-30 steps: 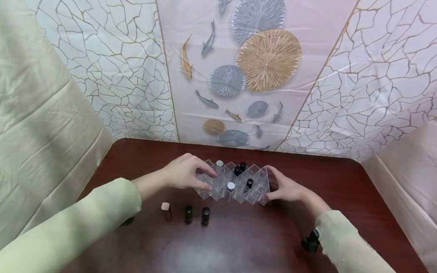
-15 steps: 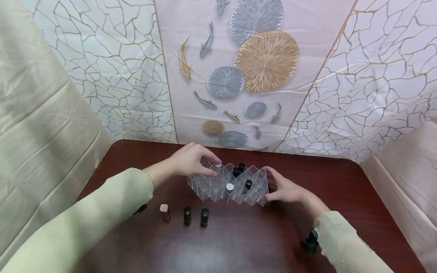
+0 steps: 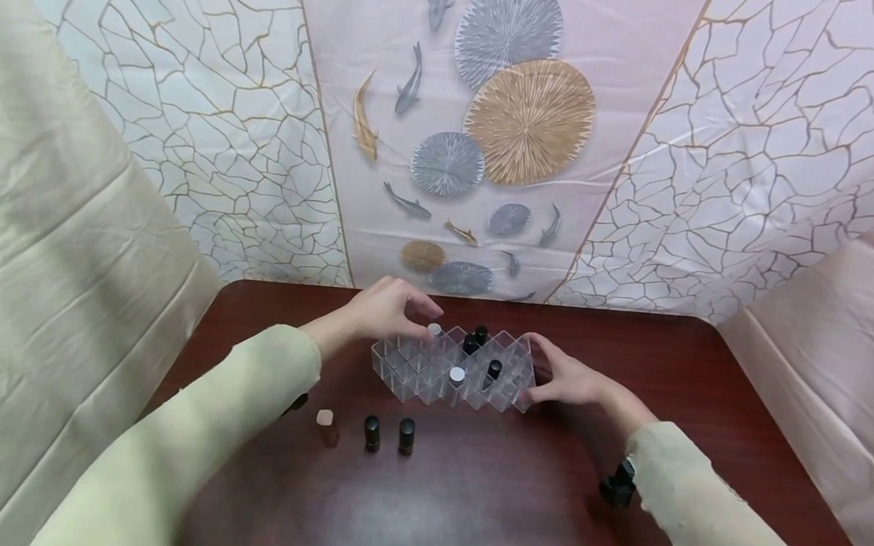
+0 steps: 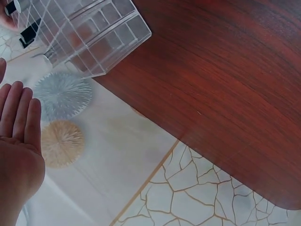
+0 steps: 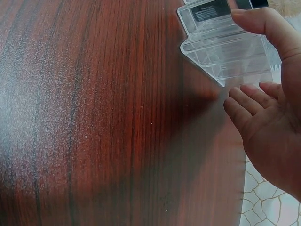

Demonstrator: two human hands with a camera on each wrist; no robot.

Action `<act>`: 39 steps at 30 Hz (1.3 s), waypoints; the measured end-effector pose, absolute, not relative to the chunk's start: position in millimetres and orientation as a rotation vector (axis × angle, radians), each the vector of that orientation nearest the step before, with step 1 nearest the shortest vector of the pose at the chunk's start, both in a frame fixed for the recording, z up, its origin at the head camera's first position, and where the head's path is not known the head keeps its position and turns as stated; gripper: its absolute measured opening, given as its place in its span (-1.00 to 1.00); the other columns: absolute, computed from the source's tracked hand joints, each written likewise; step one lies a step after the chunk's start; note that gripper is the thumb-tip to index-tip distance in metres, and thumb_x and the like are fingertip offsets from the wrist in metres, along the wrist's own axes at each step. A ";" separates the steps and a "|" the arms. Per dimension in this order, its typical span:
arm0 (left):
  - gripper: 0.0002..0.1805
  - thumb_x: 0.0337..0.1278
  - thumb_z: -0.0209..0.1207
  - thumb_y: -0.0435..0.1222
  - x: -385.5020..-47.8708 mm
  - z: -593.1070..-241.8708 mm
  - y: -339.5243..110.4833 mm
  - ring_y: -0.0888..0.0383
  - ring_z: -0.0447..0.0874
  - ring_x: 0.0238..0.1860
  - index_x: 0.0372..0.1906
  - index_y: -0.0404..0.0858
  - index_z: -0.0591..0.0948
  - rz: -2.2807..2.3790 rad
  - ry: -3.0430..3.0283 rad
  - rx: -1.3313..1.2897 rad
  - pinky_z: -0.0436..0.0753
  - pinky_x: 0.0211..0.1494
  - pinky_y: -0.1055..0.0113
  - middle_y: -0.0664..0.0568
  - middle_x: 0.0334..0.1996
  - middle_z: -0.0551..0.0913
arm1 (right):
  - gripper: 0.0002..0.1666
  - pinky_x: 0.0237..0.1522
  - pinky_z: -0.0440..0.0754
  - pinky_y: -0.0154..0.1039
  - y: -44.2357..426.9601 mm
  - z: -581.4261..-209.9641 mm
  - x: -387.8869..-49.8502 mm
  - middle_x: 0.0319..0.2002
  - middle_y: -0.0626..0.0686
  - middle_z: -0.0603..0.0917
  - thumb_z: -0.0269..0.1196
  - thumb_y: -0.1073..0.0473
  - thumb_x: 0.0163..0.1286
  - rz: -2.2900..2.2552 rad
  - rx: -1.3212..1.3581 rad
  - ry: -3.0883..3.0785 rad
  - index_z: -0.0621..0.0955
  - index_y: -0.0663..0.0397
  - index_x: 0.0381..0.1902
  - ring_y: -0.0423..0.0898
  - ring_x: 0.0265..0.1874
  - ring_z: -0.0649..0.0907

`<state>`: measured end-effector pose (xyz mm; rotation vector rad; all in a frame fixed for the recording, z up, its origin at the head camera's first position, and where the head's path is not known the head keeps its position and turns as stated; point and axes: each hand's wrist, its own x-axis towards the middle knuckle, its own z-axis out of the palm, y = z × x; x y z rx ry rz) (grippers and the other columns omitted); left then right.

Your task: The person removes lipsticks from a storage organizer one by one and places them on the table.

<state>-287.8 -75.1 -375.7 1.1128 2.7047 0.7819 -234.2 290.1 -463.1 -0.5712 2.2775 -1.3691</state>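
A clear acrylic lipstick organizer (image 3: 402,379) with diamond-shaped compartments stands toward the back of the table. My left hand (image 3: 387,310) hovers over its back left part, thumb and fingers spread beside a white-capped tube (image 3: 434,330). In the left wrist view, the fingers (image 4: 19,113) of that hand look straight and hold nothing. My right hand (image 3: 572,375) grips the organizer's right end, thumb in front and fingers behind. Another white-capped tube (image 3: 457,375) stands in the front row. Several black-capped tubes, one of them a front black tube (image 3: 494,368), sit in other compartments.
On the table before the organizer stand a lipstick with a pinkish-beige cap (image 3: 325,419) and two black lipsticks, a left one (image 3: 372,433) and a right one (image 3: 407,436). A patterned cloth (image 3: 517,253) hangs behind the table's back edge.
My left hand has moved right and back, from the organizer's left end to the white-capped tube at the rear. The right hand keeps its place at the right end.
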 end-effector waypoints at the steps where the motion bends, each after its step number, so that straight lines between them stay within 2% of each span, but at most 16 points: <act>1: -0.57 0.17 0.55 -0.08 -289.0 -376.6 -74.8 0.16 0.79 0.14 0.14 -0.06 0.83 0.782 2.705 1.110 0.67 0.27 0.22 0.17 0.08 0.83 | 0.23 0.55 0.17 0.37 290.0 -463.0 -233.9 0.54 0.56 0.22 0.47 0.35 0.25 -1.367 -0.572 2.279 -0.07 0.41 0.62 0.49 0.59 0.18; 12: -0.52 0.10 0.60 -0.15 -299.8 -383.1 -75.8 0.13 0.79 0.16 0.15 -0.13 0.82 0.825 2.701 1.031 0.66 0.32 0.19 0.11 0.06 0.84 | 0.23 0.56 0.18 0.35 289.1 -462.1 -233.6 0.55 0.53 0.24 0.49 0.33 0.26 -1.353 -0.558 2.287 -0.05 0.36 0.63 0.46 0.59 0.19; 27: -0.40 0.10 0.58 -0.09 -314.5 -395.3 -71.3 0.06 0.67 0.34 0.27 -0.12 0.76 0.683 2.698 1.012 0.54 0.46 0.16 0.12 0.18 0.79 | 0.23 0.55 0.20 0.36 290.0 -462.6 -233.3 0.55 0.53 0.25 0.48 0.31 0.27 -1.330 -0.558 2.298 -0.06 0.36 0.63 0.48 0.58 0.21; 39: -0.51 0.12 0.58 -0.11 -314.4 -399.5 -61.4 0.07 0.72 0.26 0.18 -0.07 0.82 0.606 2.720 1.054 0.62 0.34 0.17 0.13 0.13 0.81 | 0.22 0.54 0.21 0.38 290.4 -464.5 -233.3 0.53 0.54 0.26 0.47 0.33 0.25 -1.353 -0.567 2.294 -0.05 0.38 0.62 0.50 0.57 0.22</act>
